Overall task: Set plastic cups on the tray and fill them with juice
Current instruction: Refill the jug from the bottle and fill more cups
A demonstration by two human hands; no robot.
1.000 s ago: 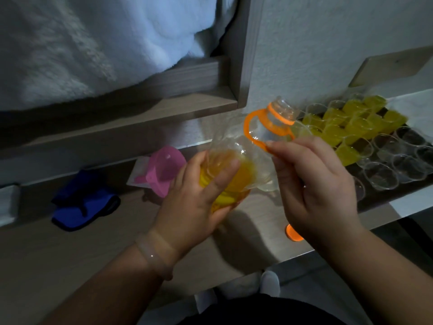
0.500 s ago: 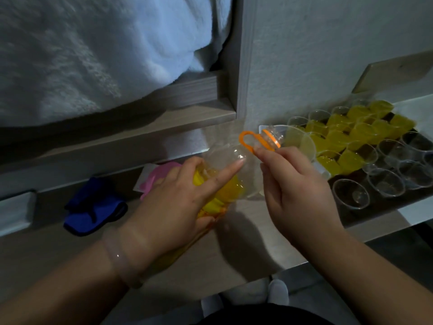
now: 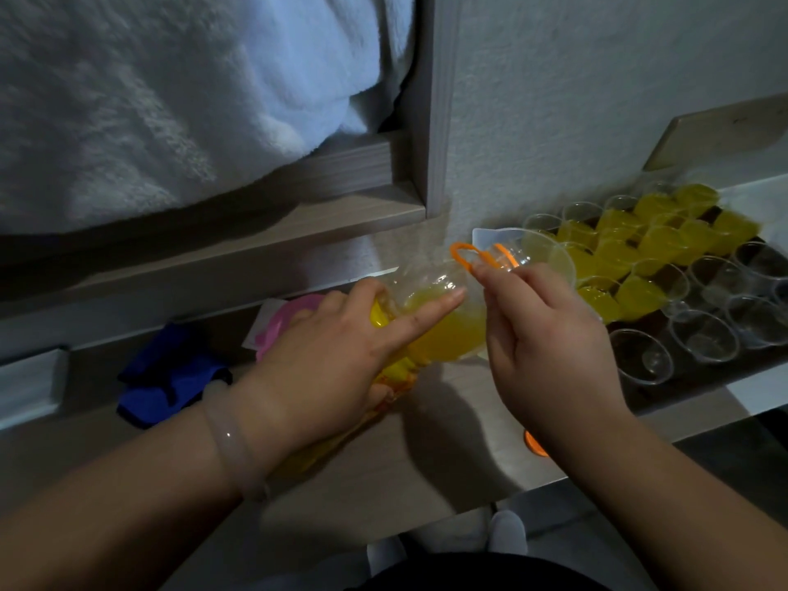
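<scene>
A clear juice bottle [image 3: 443,330] with yellow juice and an orange handle ring lies tilted to the right, its neck over a clear plastic cup [image 3: 550,253]. My left hand [image 3: 337,351] grips the bottle's body from the left. My right hand [image 3: 550,347] holds that cup at the bottle's mouth, fingers curled near the orange ring. On the dark tray [image 3: 703,373] at the right stand several cups filled with juice [image 3: 639,245] and several empty clear cups [image 3: 703,334].
An orange bottle cap [image 3: 535,445] lies on the wooden counter near its front edge. A pink funnel [image 3: 285,322] and a blue cloth [image 3: 170,377] lie at the left. A white fluffy towel [image 3: 170,100] hangs above a shelf.
The bottle has tipped down to the right, with its neck now at the cup's rim. Both hands moved lower, and the view shifted slightly left.
</scene>
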